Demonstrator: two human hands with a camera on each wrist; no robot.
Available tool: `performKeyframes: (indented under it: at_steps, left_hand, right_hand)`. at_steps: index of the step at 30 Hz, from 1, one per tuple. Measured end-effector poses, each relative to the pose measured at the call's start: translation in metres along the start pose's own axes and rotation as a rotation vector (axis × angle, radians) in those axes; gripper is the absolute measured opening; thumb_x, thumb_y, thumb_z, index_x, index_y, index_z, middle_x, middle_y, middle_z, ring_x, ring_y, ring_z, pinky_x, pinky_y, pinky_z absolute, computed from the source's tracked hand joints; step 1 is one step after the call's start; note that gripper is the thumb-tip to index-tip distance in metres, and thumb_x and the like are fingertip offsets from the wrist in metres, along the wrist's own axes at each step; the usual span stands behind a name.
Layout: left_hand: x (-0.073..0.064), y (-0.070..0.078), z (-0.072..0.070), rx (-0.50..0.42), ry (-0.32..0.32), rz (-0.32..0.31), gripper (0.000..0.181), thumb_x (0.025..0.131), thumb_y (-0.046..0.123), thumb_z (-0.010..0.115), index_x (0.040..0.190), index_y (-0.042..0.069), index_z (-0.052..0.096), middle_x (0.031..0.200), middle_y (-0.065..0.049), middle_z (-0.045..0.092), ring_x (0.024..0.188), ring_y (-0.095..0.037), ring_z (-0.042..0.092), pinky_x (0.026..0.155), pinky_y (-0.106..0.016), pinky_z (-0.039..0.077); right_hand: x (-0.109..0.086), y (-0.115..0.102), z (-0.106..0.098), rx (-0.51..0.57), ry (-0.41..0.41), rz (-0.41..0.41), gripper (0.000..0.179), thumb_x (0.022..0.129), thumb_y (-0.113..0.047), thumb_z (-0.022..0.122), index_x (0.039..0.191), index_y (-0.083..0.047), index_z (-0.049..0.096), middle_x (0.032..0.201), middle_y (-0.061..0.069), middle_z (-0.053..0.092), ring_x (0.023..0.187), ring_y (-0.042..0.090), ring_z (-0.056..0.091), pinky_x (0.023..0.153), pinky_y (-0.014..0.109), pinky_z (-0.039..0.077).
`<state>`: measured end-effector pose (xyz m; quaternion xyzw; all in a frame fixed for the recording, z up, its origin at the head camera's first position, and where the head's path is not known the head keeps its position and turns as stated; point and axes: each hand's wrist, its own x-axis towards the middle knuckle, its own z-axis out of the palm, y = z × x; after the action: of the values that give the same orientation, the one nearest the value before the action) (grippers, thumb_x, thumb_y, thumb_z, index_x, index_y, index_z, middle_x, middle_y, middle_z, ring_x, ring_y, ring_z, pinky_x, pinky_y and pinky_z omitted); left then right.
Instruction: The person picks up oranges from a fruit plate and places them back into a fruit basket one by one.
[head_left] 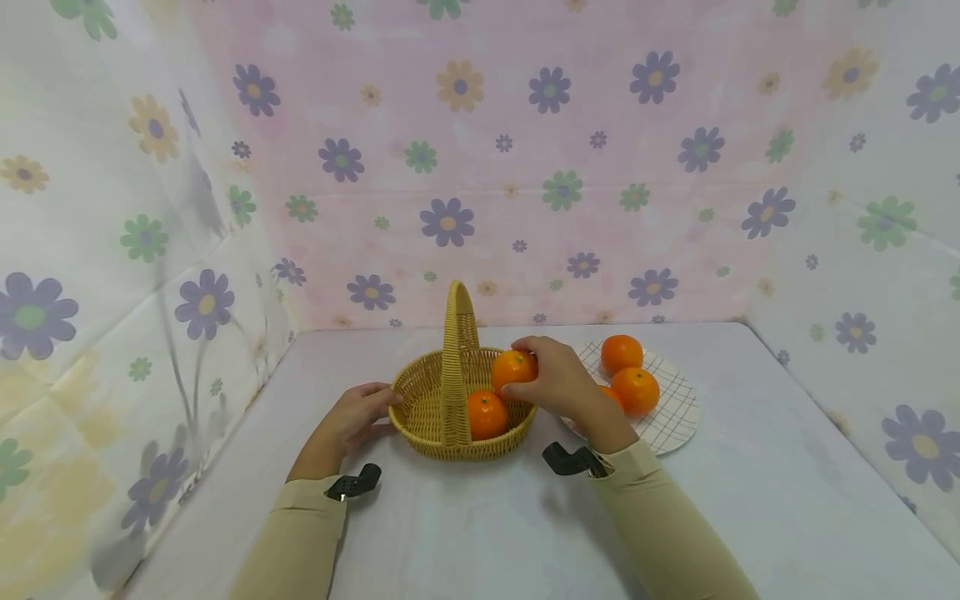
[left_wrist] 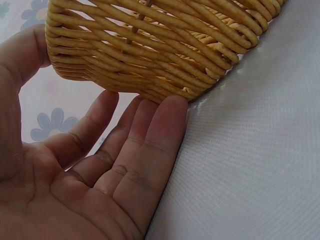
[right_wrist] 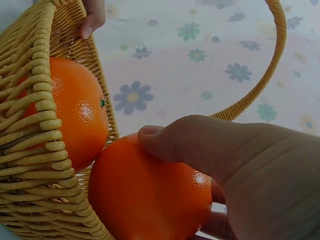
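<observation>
A woven wicker basket [head_left: 471, 452] with a tall arched handle stands on the table in the head view. My left hand [head_left: 362, 417] grips its left side, the thumb at the rim and the fingertips against the outer weave [left_wrist: 150, 70]. Between the thumb and fingers of my right hand [head_left: 561, 379] is an orange [head_left: 513, 369], held inside the basket's right rim. Another orange [head_left: 487, 416] lies in the basket, right of the handle. In the right wrist view the held orange [right_wrist: 150, 192] is right beside the lying orange [right_wrist: 82, 112].
Right of the basket, a round white plate [head_left: 678, 421] with a grid pattern carries three oranges [head_left: 636, 392], one partly hidden behind my right wrist. White cloth covers the table [head_left: 465, 533]. Flower-printed sheets [head_left: 495, 167] rise at the back and both sides.
</observation>
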<state>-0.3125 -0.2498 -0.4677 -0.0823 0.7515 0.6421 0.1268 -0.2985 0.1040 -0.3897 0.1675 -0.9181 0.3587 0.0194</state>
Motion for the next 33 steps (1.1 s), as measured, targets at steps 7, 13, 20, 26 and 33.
performKeyframes:
  at_steps: [7, 13, 20, 26, 33]
  left_hand:
    - [-0.001, 0.0, 0.0, 0.007, 0.005, 0.003, 0.053, 0.093, 0.028, 0.071, 0.136, 0.001, 0.057, 0.136, -0.014, 0.06, 0.111, -0.021, 0.067, 0.094, -0.039, 0.062]
    - [-0.001, 0.0, -0.001, -0.001, -0.002, 0.0, 0.053, 0.092, 0.028, 0.071, 0.136, 0.001, 0.057, 0.137, -0.013, 0.059, 0.112, -0.021, 0.066, 0.095, -0.039, 0.062]
    - [-0.001, 0.002, 0.0, -0.006, -0.01, 0.007, 0.051, 0.093, 0.028, 0.07, 0.135, 0.001, 0.058, 0.135, -0.013, 0.06, 0.111, -0.021, 0.067, 0.095, -0.039, 0.062]
    - [-0.001, 0.002, 0.0, -0.007, -0.001, 0.008, 0.049, 0.093, 0.027, 0.069, 0.134, 0.001, 0.058, 0.133, -0.013, 0.061, 0.109, -0.021, 0.067, 0.094, -0.039, 0.062]
    - [0.0, 0.001, 0.0, -0.01, 0.0, 0.006, 0.049, 0.093, 0.026, 0.069, 0.135, 0.002, 0.058, 0.135, -0.013, 0.06, 0.11, -0.021, 0.067, 0.094, -0.039, 0.062]
  right_hand:
    - [-0.001, -0.004, 0.0, -0.009, -0.016, -0.006, 0.071, 0.083, -0.033, 0.087, 0.144, -0.013, 0.057, 0.141, 0.005, 0.061, 0.118, 0.024, 0.06, 0.106, 0.045, 0.055]
    - [0.002, -0.002, 0.007, -0.023, -0.025, -0.022, 0.07, 0.082, -0.033, 0.088, 0.142, -0.012, 0.059, 0.138, 0.005, 0.063, 0.116, 0.024, 0.061, 0.104, 0.045, 0.056]
    - [0.004, 0.005, 0.015, -0.058, -0.032, -0.034, 0.07, 0.08, -0.034, 0.089, 0.139, -0.012, 0.061, 0.135, 0.005, 0.064, 0.114, 0.024, 0.062, 0.101, 0.044, 0.057]
    - [0.005, 0.006, 0.018, -0.077, -0.047, -0.046, 0.072, 0.08, -0.036, 0.089, 0.142, -0.014, 0.06, 0.137, 0.004, 0.064, 0.116, 0.023, 0.062, 0.102, 0.043, 0.056]
    - [0.005, 0.006, 0.02, -0.076, -0.059, -0.035, 0.074, 0.079, -0.037, 0.089, 0.143, -0.015, 0.06, 0.136, 0.003, 0.065, 0.115, 0.022, 0.062, 0.102, 0.043, 0.057]
